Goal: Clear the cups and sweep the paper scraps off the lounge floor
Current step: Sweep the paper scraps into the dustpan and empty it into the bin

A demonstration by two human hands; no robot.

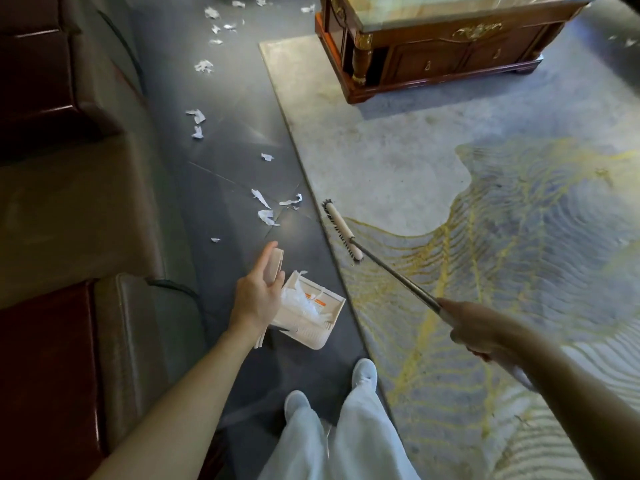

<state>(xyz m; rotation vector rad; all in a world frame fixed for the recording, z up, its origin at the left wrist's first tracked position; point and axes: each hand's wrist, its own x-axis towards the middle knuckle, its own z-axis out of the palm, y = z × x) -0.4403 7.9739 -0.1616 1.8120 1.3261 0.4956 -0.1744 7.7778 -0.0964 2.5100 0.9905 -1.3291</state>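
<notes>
My left hand (258,289) holds the top of the beige dustpan handle (275,263), fingers mostly straight around it. The dustpan (311,318) rests on the dark floor below it with white paper scraps inside. My right hand (479,329) grips the broom's metal pole (398,275). The broom head (341,230) lies on the rug's left edge. White paper scraps (266,211) are scattered on the dark floor ahead, with more paper scraps (204,65) farther back. No cups are in view.
A dark leather sofa (69,168) runs along the left. A pale rug (467,202) with gold lines covers the right. A carved wooden coffee table (433,46) stands on the rug at the back. My feet (329,386) stand on the dark floor strip.
</notes>
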